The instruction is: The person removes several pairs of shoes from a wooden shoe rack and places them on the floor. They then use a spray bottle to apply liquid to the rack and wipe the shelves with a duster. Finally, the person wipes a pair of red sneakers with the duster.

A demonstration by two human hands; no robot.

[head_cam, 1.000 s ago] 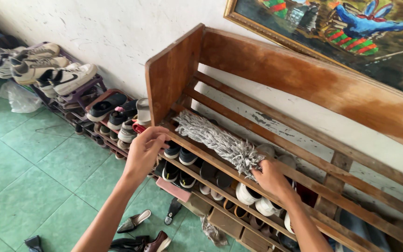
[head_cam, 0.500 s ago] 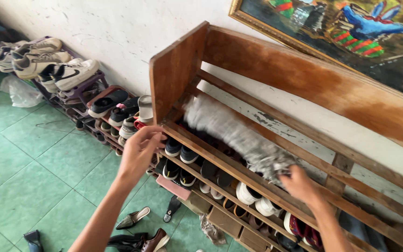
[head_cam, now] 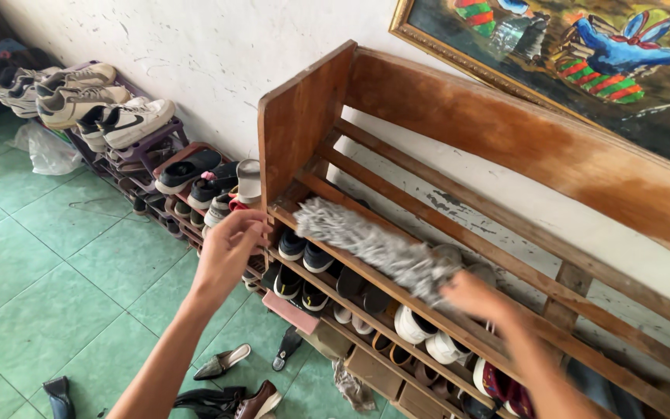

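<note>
- Duster (head_cam: 366,247): grey and fluffy, lying along the top slats of the wooden rack (head_cam: 304,116), head towards the rack's left end, laid flat so the fibres drag over the wood
- Right hand (head_cam: 471,296): blurred, grip closed round the duster's near end
- Left hand (head_cam: 230,247): fingers loosely curled, holding nothing, hovering just beside the rack's front corner, seemingly for balance
- Shoes (head_cam: 304,268) packed on the shelves below; sneakers (head_cam: 118,120) on a low rack at left; painting (head_cam: 583,54) on the wall above; loose heels on the green floor (head_cam: 32,264)
</note>
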